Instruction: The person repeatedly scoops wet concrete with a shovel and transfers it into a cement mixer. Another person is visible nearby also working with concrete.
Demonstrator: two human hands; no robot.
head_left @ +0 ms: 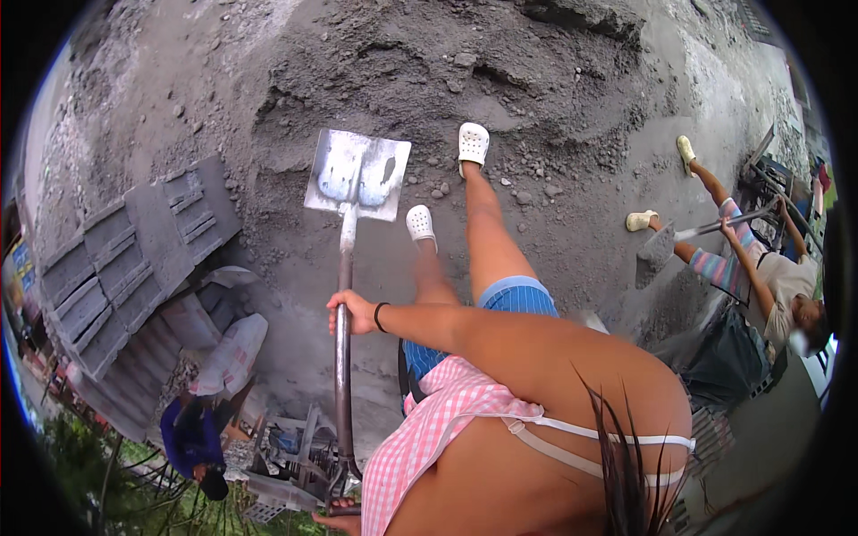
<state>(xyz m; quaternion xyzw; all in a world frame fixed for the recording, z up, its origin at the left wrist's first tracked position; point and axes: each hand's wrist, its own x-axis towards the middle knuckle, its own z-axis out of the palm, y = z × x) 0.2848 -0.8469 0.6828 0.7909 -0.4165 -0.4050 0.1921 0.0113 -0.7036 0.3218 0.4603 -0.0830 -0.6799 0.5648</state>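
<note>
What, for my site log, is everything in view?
Shovel: one, silver and dark, centre-left
Gravelly heap: one, grey, top
Blocks: several, grey, left
Sack: one, whitish, lower left
Blue-clad person: one, lower left
Beige-topped person: one, right
Second shovel: one, grey, right
Plants: several, green, lower left
Clogs: two, white, upper centre
Shorts: one pair, blue, centre
Top: one, pink-and-white, lower centre
Wristband: one, black, right wrist
Right hand: one, on shovel's shaft
Left hand: one, bottom, on shovel's handle
</note>
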